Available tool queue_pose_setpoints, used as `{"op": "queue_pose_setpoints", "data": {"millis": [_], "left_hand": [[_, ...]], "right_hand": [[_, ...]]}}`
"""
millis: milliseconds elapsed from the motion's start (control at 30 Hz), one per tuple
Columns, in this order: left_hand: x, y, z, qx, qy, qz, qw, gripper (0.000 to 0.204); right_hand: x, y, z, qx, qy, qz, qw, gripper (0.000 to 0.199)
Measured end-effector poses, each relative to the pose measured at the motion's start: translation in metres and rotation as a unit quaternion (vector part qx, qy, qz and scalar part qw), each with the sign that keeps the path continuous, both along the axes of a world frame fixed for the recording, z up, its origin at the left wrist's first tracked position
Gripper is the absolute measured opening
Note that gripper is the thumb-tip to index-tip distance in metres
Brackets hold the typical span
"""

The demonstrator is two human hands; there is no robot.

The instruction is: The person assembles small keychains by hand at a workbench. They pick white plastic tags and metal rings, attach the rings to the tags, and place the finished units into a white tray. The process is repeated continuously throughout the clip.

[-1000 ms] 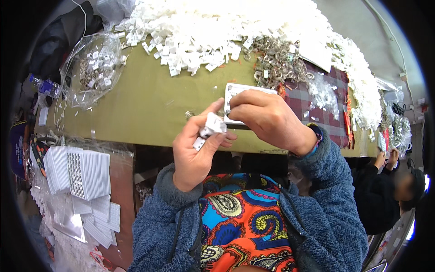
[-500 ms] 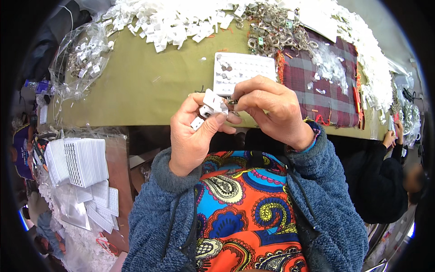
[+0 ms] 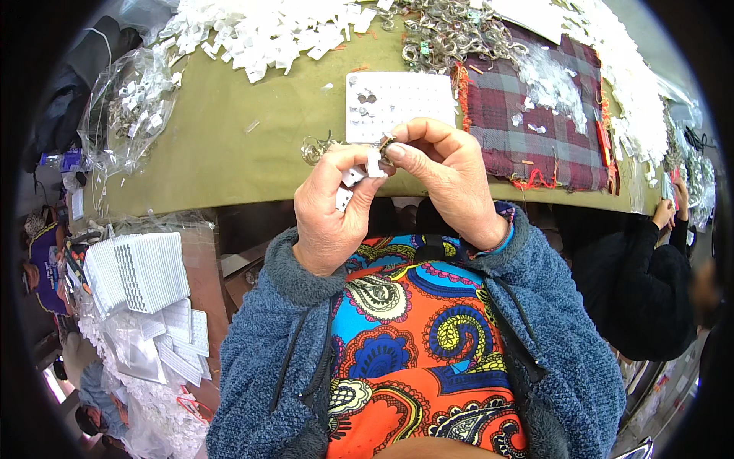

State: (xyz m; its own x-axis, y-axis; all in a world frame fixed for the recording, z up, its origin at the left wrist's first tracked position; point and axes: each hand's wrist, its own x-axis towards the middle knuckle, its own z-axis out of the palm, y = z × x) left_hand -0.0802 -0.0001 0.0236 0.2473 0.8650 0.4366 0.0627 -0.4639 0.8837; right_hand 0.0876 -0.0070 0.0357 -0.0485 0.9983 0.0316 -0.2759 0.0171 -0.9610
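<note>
My left hand [image 3: 332,203] is closed round several small white plastic casings [image 3: 373,164], held between thumb and fingers above the table's front edge. My right hand [image 3: 451,172] pinches a small dark piece [image 3: 387,143] against the uppermost casing; its exact kind is too small to make out. Just beyond my left fingers shows a thin coiled wire [image 3: 315,150]. Past both hands lies a white tray [image 3: 428,96] with rows of small round hollows. A few silvery and dark discs [image 3: 367,99] sit at its left side.
White casings [image 3: 267,34] are heaped at the back, beside tangled wired parts [image 3: 459,38]. A plaid cloth [image 3: 497,126] lies right of the tray. Clear bags [image 3: 126,107] stand far left. Stacked white trays [image 3: 145,268] are at lower left. Another person's hands [image 3: 669,206] work far right.
My right hand has come closer to my left, bringing the dark piece up against the white casing. The casing has turned in my left fingers. The coiled wire now shows more.
</note>
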Motion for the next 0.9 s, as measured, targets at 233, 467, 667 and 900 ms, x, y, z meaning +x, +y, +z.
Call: {"op": "queue_pose_setpoints", "data": {"millis": [233,467,667,900], "left_hand": [[0.001,-0.010,0.003,-0.201,-0.152,-0.089,0.964,0.019],[-0.015,0.004,-0.005,-0.396,-0.334,-0.124,0.847,0.024],[-0.020,0.005,-0.017,-0.415,-0.357,-0.131,0.826,0.020],[-0.018,0.004,-0.018,-0.401,-0.372,-0.128,0.827,0.017]], "right_hand": [[-0.009,-0.003,-0.008,0.033,0.055,-0.034,0.997,0.012],[0.007,0.009,0.000,0.130,0.123,-0.109,0.978,0.012],[-0.002,-0.008,0.014,-0.057,0.032,0.043,0.997,0.008],[-0.008,-0.004,0.010,-0.110,-0.022,0.056,0.992,0.010]]}}
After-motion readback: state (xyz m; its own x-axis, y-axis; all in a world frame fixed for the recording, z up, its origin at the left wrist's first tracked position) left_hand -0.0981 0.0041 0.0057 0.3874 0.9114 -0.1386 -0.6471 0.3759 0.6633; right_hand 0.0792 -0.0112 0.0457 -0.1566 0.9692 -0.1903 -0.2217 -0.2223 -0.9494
